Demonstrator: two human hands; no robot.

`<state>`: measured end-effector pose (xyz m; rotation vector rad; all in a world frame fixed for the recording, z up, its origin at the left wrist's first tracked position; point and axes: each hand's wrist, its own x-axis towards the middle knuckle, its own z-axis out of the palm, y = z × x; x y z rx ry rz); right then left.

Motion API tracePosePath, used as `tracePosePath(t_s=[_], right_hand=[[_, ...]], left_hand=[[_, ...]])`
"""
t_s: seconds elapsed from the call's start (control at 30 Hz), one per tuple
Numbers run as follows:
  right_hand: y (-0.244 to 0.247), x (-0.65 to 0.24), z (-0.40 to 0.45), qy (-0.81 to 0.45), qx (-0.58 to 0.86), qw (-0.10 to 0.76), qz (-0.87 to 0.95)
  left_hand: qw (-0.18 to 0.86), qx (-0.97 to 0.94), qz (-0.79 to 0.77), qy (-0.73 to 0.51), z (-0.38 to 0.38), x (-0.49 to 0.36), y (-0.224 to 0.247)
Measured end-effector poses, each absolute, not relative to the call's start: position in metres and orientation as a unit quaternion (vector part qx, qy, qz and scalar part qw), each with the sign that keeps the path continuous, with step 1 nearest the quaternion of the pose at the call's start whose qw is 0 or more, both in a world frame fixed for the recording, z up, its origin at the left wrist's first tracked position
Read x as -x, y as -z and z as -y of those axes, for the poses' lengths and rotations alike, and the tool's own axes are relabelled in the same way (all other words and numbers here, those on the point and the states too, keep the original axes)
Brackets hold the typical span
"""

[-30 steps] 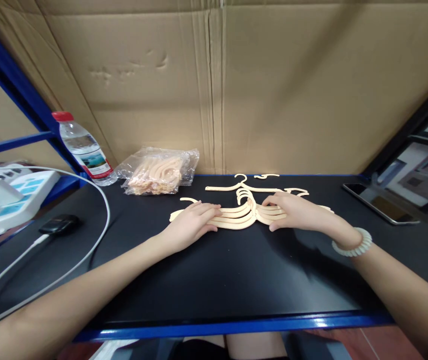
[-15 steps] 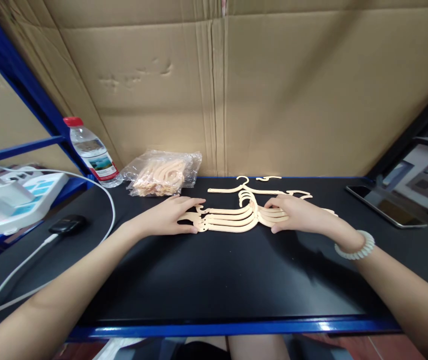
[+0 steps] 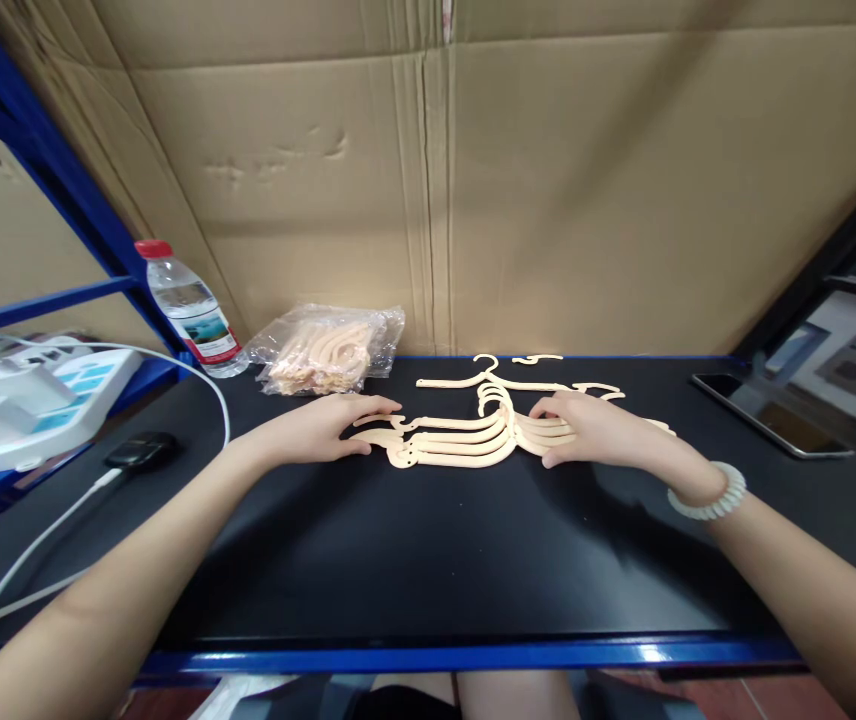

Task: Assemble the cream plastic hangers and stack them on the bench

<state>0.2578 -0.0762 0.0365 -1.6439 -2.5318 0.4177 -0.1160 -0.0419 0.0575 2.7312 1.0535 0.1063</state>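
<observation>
Several cream plastic clothes hangers lie stacked in a fanned row on the black table, their hooks bunched near the middle. At their left end is my left hand, thumb in front and fingers behind, curled round the short end pieces. My right hand grips the right arms of the same stack, its thumb at the near side; its palm hides their ends. Just behind the stack lies a single spread hanger with its hook pointing away from me.
Loose cream hanger pieces lie at the table's back edge. A clear bag of hanger parts and a water bottle stand back left. Left are a power strip, a black plug-like device and white cables. A phone lies right.
My left hand has shifted slightly left along the hangers' end pieces, with its thumb drawn back from them. My right hand keeps its place on the stack.
</observation>
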Motion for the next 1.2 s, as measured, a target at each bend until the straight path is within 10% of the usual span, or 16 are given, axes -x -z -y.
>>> tracePosePath(t_s=[1.2], right_hand=[[-0.037,-0.257,0.077,-0.140,0.550,0.030,0.823]], left_hand=[[-0.007,-0.937,-0.347,-0.048,0.042,0.106,-0.042]])
